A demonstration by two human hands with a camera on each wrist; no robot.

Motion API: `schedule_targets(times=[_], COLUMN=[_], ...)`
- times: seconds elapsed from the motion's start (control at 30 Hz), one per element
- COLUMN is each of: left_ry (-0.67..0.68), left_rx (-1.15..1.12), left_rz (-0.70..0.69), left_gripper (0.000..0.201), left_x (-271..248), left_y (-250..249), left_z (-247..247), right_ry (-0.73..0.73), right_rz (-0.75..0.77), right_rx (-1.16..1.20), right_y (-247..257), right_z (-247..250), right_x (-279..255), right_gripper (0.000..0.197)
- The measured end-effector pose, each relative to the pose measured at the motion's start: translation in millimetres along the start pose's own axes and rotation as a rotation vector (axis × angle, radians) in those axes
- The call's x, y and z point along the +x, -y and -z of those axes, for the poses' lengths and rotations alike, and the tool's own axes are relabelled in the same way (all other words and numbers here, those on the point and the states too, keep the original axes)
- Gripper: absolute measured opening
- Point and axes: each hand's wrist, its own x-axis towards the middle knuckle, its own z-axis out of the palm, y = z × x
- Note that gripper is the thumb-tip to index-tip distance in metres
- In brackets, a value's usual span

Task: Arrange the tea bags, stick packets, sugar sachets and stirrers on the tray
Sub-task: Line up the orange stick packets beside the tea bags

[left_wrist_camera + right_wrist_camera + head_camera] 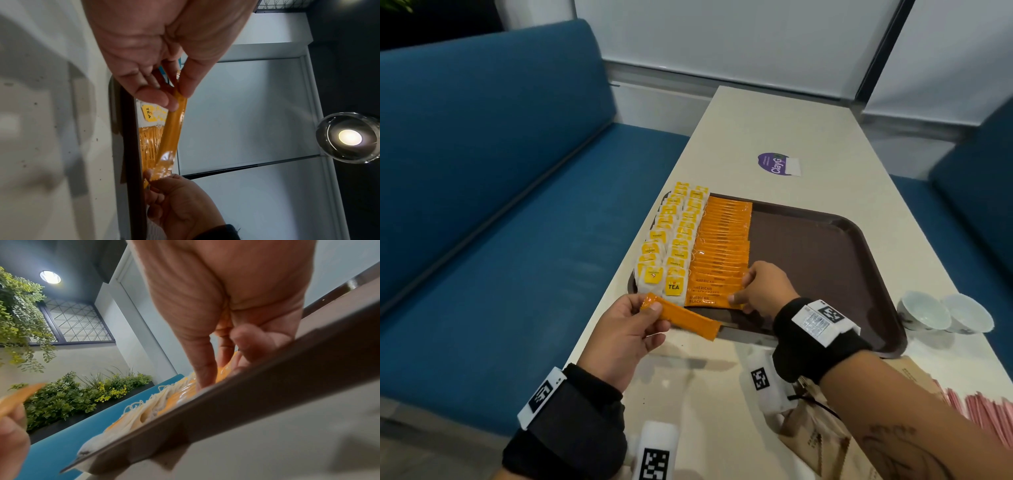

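Blue upholstered benches flank a cream table. White wall panels stand behind. Recessed ceiling light, lattice window, green foliage.

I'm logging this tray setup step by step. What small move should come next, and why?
Probably lay the orange stick packet that the left hand pinches at the near end of the orange row; the right hand is on that end, and the tray is bare beside it.

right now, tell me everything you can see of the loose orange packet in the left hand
The loose packet is a long, flat orange stick of glossy film with crimped ends. The left hand pinches one end between thumb and fingers; the other end points toward the tray, over its near rim. It hangs tilted above the table, apart from the packet row.
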Motion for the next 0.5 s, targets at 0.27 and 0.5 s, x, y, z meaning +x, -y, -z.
schedule_targets(times=[0.27, 0.5], left_ry=[0.068, 0.146], left_rx=[-0.038, 0.142], left_rz=[-0.059, -0.237], left_gripper=[0.013, 0.02], left_x=[-10, -32], left_y=[0, 10], left_z=[-16, -50], right_ry=[-0.061, 0.081], right_rz=[0.149, 0.134], right_rx=[0.269, 0.629], right_y=[-20, -35], right_z=[17, 12], right_x=[-33, -84], right_gripper=[0.024, 0.026])
